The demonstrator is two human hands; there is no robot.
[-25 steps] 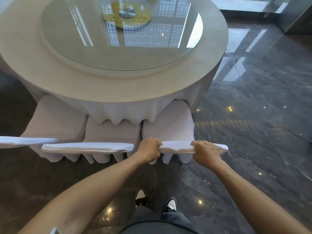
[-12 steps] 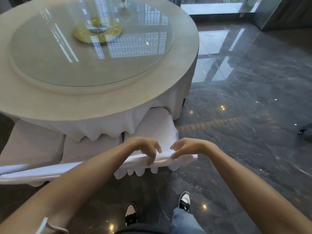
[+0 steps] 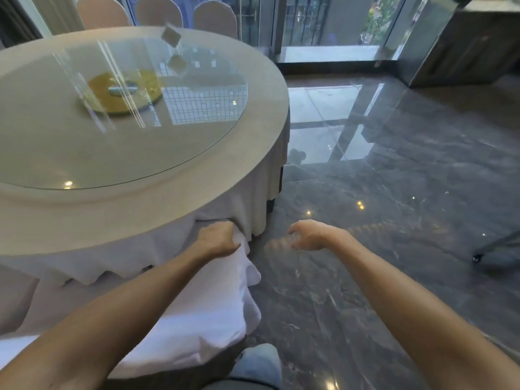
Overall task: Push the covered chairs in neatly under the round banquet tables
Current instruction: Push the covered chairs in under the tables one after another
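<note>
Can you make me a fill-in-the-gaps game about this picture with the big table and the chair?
1. The left hand touches the white chair cover, while the right hand holds ____.
2. The banquet table is ____ in shape.
3. The gold disc lies under a ____ turntable.

Missing words: nothing; round; glass

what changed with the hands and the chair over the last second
Both hands have let go of the chair's top edge. The left hand now lies on the chair seat cover near the tablecloth; the right hand hangs free over the floor. The chair remains under the table.
</note>
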